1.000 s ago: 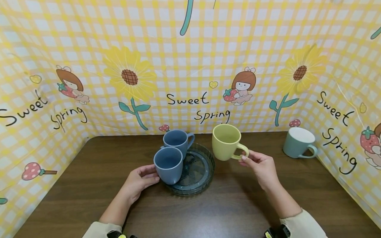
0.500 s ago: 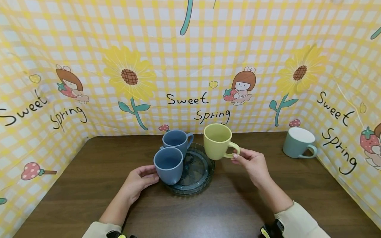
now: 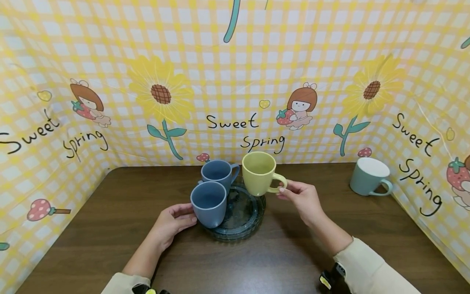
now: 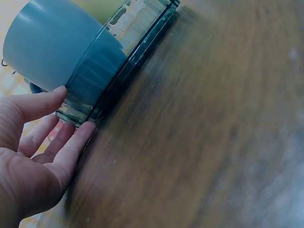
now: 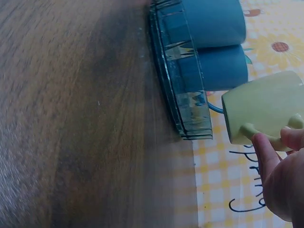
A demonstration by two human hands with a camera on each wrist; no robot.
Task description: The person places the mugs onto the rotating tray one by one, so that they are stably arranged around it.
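Observation:
In the head view my right hand pinches the handle of a yellow-green mug, held upright over the back right of a round, ribbed glass tray. The right wrist view shows the fingers and thumb at that mug's handle, the mug raised above the tray's rim. Two blue mugs stand on the tray's left side, one in front and one behind. My left hand rests against the tray's left side; in the left wrist view the thumb lies at the rim and a fingertip near the base.
A teal mug with a white interior stands at the table's back right, its handle pointing right. The brown wooden table is bounded at the back and sides by a yellow checked cloth.
My right hand has moved left with the yellow-green mug, from beside the tray to over its back right part. The left hand, the tray and the blue mugs have stayed in place.

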